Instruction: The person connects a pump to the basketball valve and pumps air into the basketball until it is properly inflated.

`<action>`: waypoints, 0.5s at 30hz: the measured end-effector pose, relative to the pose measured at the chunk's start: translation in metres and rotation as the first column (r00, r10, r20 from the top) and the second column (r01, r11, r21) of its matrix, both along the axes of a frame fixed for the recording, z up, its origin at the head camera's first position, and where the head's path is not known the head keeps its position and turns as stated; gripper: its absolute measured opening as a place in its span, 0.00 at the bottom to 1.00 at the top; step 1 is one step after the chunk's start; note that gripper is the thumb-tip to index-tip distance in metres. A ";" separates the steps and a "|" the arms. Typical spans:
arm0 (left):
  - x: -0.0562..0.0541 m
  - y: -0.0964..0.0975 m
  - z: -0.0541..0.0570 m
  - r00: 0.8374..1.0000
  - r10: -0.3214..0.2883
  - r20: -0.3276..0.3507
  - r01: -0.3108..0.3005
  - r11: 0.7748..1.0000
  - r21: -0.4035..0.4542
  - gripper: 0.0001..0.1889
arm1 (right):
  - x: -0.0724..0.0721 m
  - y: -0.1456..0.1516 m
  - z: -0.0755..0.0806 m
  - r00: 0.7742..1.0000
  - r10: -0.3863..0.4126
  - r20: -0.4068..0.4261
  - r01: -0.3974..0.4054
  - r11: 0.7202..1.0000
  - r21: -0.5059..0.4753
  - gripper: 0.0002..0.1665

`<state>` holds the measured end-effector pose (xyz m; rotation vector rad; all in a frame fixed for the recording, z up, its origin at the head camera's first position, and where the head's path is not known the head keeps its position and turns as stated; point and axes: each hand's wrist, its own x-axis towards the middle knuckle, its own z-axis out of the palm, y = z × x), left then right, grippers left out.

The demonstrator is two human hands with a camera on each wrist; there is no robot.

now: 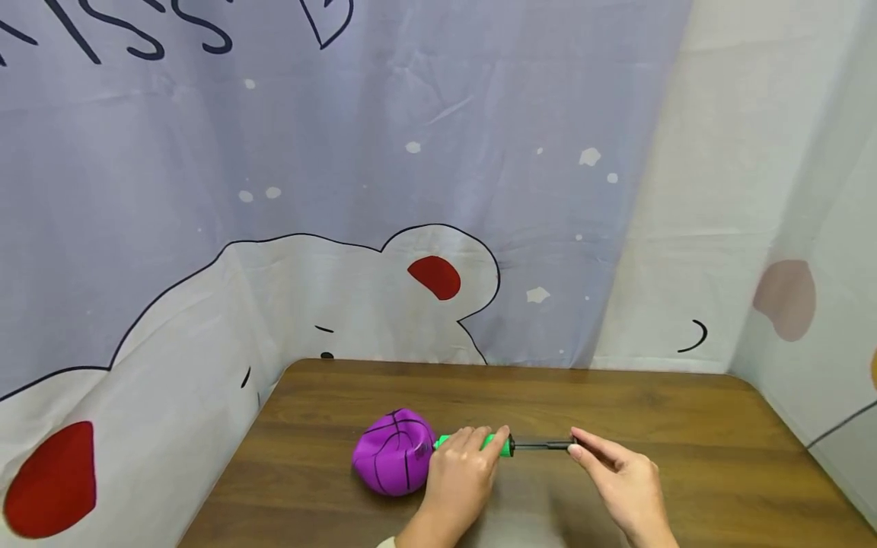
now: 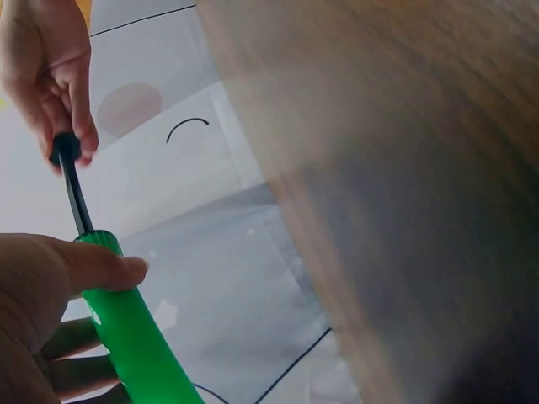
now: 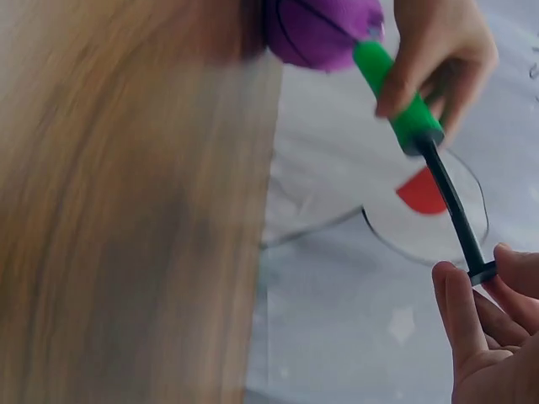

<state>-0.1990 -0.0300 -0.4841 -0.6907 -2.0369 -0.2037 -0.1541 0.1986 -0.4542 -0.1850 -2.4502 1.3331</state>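
Observation:
A purple ball [image 1: 393, 454] with black basketball lines sits on the table, its surface dented and uneven. Against its right side is the tip of a green hand pump [image 2: 139, 337]. My left hand [image 1: 462, 472] grips the pump's green barrel, thumb on one side and fingers round the other. A black rod [image 3: 455, 206] extends well out of the barrel. At the rod's far end, my right hand [image 1: 622, 479] pinches the small black handle [image 3: 482, 273] between thumb and fingers. Whether a needle enters the ball cannot be made out.
The wooden table [image 1: 329, 396] has rounded back corners. Behind it hangs a printed curtain [image 1: 534, 190] with a white cartoon bear and red patches, and more of the fabric runs down both sides.

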 end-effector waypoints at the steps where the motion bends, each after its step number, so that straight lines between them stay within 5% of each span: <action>1: 0.000 0.000 0.000 1.000 0.004 0.004 -0.004 1.000 -0.006 0.14 | 0.002 0.005 0.002 1.000 -0.015 0.018 0.015 1.000 0.007 0.21; 8: 0.001 0.001 0.000 1.000 0.017 -0.004 -0.017 0.999 -0.030 0.15 | 0.009 0.023 0.005 0.997 -0.048 0.054 0.046 0.998 0.050 0.23; 15: 0.001 0.005 0.001 0.999 0.010 -0.037 -0.012 0.998 -0.055 0.19 | 0.004 0.001 -0.002 0.997 -0.032 -0.072 0.037 0.997 0.072 0.17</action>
